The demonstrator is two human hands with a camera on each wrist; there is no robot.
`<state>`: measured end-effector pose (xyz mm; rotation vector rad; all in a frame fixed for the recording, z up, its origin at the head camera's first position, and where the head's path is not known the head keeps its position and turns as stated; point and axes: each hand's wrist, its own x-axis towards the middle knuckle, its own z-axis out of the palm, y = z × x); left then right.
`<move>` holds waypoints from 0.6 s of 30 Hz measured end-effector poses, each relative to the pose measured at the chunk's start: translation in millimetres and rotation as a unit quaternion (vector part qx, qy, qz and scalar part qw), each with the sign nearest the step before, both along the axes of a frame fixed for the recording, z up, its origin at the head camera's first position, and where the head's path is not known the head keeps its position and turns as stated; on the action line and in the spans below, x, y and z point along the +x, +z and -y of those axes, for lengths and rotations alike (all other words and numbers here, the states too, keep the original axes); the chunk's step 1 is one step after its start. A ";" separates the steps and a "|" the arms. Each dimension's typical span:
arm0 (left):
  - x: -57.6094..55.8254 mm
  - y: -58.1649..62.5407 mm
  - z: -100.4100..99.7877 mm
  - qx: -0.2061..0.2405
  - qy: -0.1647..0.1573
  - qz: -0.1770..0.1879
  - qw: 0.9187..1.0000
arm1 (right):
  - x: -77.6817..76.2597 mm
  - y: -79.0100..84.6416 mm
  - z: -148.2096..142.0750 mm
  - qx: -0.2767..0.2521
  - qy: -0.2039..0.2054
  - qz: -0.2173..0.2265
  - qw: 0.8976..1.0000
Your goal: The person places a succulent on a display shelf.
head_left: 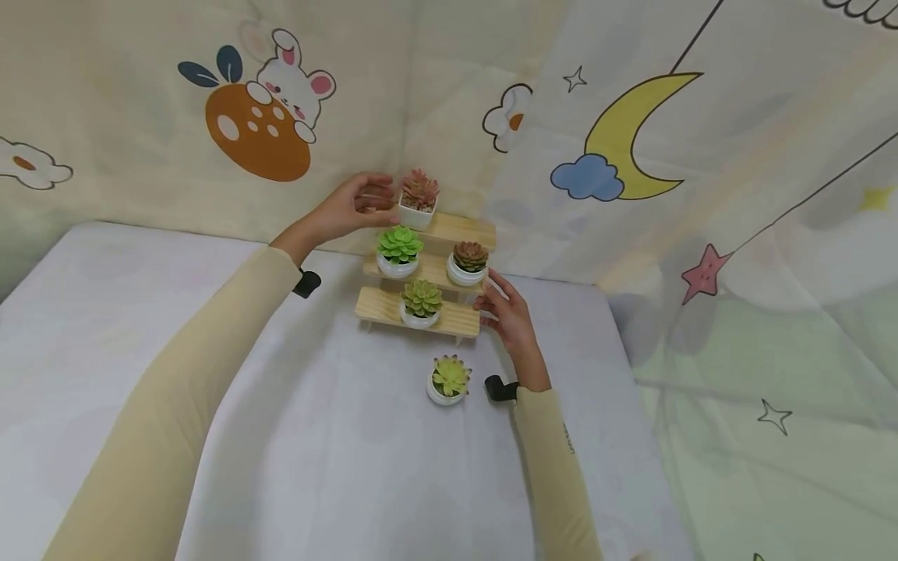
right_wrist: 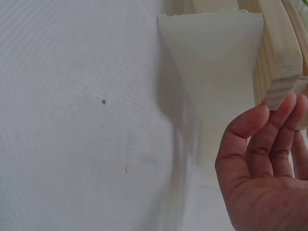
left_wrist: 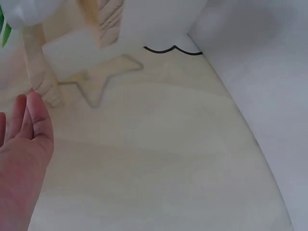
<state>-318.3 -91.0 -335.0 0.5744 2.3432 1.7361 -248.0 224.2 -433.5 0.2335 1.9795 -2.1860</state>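
Observation:
A three-tier wooden plant stand (head_left: 459,315) stands near the back edge of the table. My left hand (head_left: 358,204) is at the left end of its top tier, beside a red succulent (head_left: 419,191) in a square white pot. In the left wrist view, the extended fingers of that hand (left_wrist: 26,154) meet the end of a wooden board. My right hand (head_left: 510,315) pinches the right end of a lower board with thumb and fingertips, as the right wrist view shows at the board's corner (right_wrist: 281,62).
The middle tier bears a bright green succulent (head_left: 400,245) and a brownish-red one (head_left: 470,257). A green succulent (head_left: 422,298) sits on the bottom tier. Another yellow-green potted succulent (head_left: 449,378) stands on the white tabletop (head_left: 337,467) in front. A printed cloth (head_left: 449,93) hangs behind.

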 end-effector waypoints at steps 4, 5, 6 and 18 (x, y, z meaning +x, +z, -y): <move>17.9 -3.3 7.0 0.000 0.011 0.007 1.000 | 0.3 0.5 -0.2 -0.001 -0.003 0.003 1.000; 22.7 -4.4 7.7 0.001 0.012 0.006 1.000 | 0.3 0.4 -0.7 -0.002 -0.005 0.004 1.000; 27.6 -5.6 8.2 0.005 0.014 0.004 1.000 | 0.3 0.2 -1.1 -0.003 -0.005 0.005 1.000; 97.2 -29.5 20.4 0.027 0.042 -0.063 0.997 | 0.0 -0.2 -1.6 -0.003 -0.008 0.006 1.000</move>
